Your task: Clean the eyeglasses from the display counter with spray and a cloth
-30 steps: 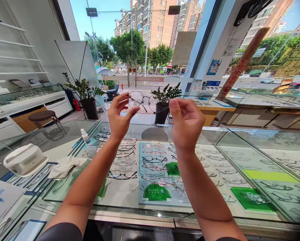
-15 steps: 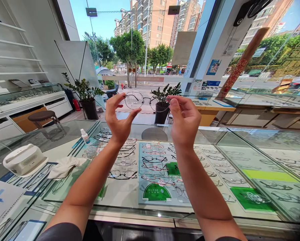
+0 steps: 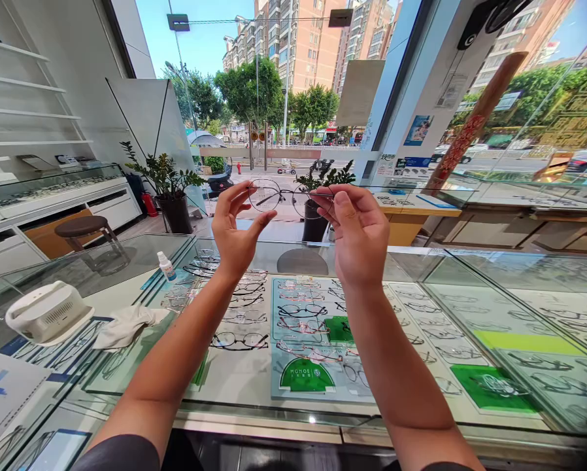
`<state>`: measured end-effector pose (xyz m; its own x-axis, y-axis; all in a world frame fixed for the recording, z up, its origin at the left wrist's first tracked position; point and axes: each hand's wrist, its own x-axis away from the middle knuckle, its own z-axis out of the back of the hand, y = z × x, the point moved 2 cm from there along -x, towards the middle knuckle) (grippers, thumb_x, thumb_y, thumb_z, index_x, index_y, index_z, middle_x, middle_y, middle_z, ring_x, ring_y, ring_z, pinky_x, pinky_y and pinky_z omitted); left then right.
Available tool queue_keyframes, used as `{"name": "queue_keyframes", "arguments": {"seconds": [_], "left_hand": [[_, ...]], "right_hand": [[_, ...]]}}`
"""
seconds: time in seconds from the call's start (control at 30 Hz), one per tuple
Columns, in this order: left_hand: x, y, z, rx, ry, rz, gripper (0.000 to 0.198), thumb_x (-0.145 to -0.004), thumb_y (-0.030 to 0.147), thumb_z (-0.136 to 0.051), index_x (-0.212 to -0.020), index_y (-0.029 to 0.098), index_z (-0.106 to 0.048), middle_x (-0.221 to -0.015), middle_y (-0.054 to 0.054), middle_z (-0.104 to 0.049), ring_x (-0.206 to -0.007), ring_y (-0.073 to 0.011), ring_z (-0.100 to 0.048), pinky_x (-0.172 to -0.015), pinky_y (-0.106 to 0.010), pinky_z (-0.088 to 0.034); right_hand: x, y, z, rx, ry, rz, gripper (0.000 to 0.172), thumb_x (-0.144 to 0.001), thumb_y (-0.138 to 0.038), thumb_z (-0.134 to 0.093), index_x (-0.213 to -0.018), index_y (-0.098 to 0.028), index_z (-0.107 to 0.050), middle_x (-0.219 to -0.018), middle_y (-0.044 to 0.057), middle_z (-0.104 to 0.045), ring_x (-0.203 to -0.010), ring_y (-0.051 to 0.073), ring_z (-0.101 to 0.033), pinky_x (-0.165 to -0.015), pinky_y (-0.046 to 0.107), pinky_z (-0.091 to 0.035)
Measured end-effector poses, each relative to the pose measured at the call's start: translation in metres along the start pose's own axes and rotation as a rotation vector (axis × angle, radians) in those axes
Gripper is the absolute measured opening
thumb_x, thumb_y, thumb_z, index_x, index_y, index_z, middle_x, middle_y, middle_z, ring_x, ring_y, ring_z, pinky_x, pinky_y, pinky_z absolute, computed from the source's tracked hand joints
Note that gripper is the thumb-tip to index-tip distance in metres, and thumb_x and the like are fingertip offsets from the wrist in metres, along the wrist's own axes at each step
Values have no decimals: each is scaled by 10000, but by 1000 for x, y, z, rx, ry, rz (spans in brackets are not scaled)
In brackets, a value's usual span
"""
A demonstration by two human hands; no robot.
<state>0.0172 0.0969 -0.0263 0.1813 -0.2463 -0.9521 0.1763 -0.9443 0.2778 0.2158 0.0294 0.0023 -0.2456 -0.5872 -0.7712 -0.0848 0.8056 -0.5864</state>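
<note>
Shopfront glass ahead; display case below. Right hand grasping right end of eyeglasses, fingers reaching farther over lens than half a second ago. Left hand grasping left end, thumb spread low. Eyeglasses raised above case. Green sign reads "MOMOE", smaller characters beneath unreadable.

Eyeglasses span the gap between the left hand and the right hand, above the tabletop. On its left side sit an appliance, a cloth just right of that, and a spray bottle farther back. Beneath it, spectacle frames lie in rows. Beyond, a potted plant stands right of a stool.
</note>
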Motion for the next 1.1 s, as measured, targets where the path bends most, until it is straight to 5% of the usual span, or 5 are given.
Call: {"name": "queue_keyframes", "arguments": {"seconds": [0.47, 0.77, 1.1], "left_hand": [[1, 16, 4, -198, 82, 6, 658, -853, 576, -890, -1398, 299, -648, -1353, -86, -709, -1209, -261, -717, -882, -353, -586], [-1, 31, 3, -118, 110, 32, 655, -833, 541, -919, -1394, 330, -656, -1364, -68, -711, -1177, -252, -722, -875, -347, -589], [-3, 22, 4, 110, 11, 140, 590, -891, 461, -896, -1411, 354, -638, -1331, -56, -715, -1153, -207, -762, -1020, -358, -644]], "right_hand": [[-5, 8, 4, -144, -25, -181, 225, -967, -502, -772, -1088, -313, -748, -1140, -1, -849, -1099, 195, -813, -1024, 393, -636], [-7, 15, 6, 14, -35, -175, 292, -1000, -565, -699, -1092, -290, -734, -1175, 40, -842, -1119, 206, -799, -1017, 403, -623], [-5, 13, 4, 2, -7, -223, 268, -973, -532, -722, -1041, -273, -720, -1145, 51, -848, -1084, 217, -805, -1001, 420, -624]]}}
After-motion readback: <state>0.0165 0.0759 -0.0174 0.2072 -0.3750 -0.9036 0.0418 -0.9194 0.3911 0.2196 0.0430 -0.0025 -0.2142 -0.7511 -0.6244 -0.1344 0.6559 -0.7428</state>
